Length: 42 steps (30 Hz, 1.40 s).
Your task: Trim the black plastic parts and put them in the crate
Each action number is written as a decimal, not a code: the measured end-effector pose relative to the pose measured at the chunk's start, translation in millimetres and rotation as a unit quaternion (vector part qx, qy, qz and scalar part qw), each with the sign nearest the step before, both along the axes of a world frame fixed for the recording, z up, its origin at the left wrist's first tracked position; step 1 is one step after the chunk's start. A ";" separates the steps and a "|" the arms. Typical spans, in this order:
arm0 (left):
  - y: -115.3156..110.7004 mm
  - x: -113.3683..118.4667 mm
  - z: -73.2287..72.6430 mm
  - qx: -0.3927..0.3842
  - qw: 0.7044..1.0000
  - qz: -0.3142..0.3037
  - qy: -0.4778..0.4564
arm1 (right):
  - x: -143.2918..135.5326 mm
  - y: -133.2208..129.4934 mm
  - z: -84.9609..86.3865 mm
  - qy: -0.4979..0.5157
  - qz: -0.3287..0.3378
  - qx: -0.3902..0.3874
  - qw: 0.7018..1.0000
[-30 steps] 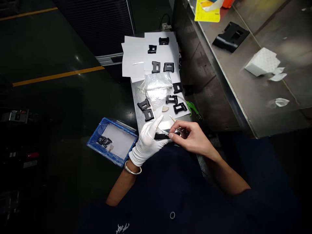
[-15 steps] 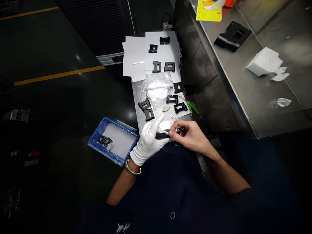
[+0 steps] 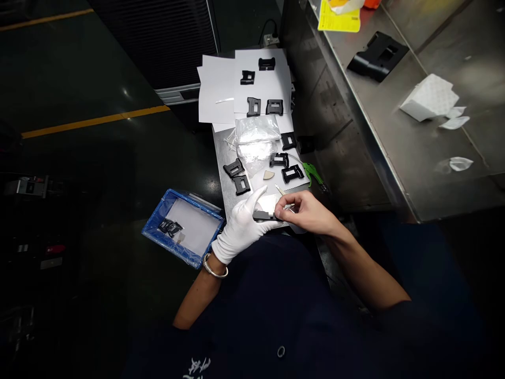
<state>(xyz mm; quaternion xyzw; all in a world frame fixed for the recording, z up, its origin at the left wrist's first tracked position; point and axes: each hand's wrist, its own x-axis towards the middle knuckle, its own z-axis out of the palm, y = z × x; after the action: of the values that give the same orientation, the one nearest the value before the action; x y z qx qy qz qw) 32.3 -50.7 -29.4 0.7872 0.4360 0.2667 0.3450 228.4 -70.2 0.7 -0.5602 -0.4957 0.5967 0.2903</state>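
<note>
My left hand (image 3: 241, 227), in a white glove, grips a small black plastic part (image 3: 261, 215) near the front end of the narrow table. Ungloved, my right hand (image 3: 302, 210) has its thumb and index finger pinched at the right end of the same part; whether something small is between the fingertips is hidden. Just beyond the hands lie a pen-like tool (image 3: 280, 190) and a tan wedge-shaped piece (image 3: 269, 175). Several black frame-shaped parts, such as one at the left edge (image 3: 241, 185) and one on the right (image 3: 292, 173), lie around a clear plastic bag (image 3: 257, 139).
A blue bin (image 3: 158, 211) with a few bagged black parts stands left of the table. Beside the table's right edge is a green air gun (image 3: 311, 172). A metal bench (image 3: 394, 126) on the right holds a larger black part (image 3: 379, 56) and crumpled white paper (image 3: 430, 98).
The black part has tilted slightly, showing more of its edge. My right hand has shifted up a little, with its fingertips still at the part's end.
</note>
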 end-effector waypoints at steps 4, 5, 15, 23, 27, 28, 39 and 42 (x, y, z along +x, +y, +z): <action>0.0 0.1 2.1 -0.008 1.000 0.000 0.002 | 1.5 0.9 -1.2 0.005 0.008 0.004 1.000; 0.2 0.0 2.4 -0.018 1.000 0.000 0.002 | 2.2 1.0 -1.9 0.008 0.014 -0.004 1.000; 2.1 1.0 -2.3 0.009 1.000 0.000 -0.017 | 0.2 3.1 -2.4 0.002 0.011 -0.001 1.000; 3.2 0.1 -3.2 0.039 0.999 0.011 -0.011 | -0.9 3.5 0.8 -0.004 0.020 0.028 0.999; 4.7 0.0 -6.9 0.046 0.999 0.011 -0.006 | -1.6 3.3 0.4 -0.033 0.021 0.020 0.999; 4.7 0.1 -7.9 0.053 0.999 0.010 -0.006 | -1.9 3.4 0.2 -0.032 0.017 0.025 0.999; 4.5 0.5 -14.3 0.085 0.996 0.004 -0.001 | -3.0 2.9 -6.2 -0.035 -0.010 0.045 0.998; 4.6 0.7 -14.5 0.094 0.996 -0.012 0.003 | -1.5 5.7 -5.9 -0.051 0.020 0.042 0.998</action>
<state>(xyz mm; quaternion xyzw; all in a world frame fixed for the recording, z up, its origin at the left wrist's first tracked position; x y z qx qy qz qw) 33.0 -46.1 -43.9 0.8220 0.4003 0.3001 0.2720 226.9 -64.6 -5.2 -0.5669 -0.5455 0.5520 0.2762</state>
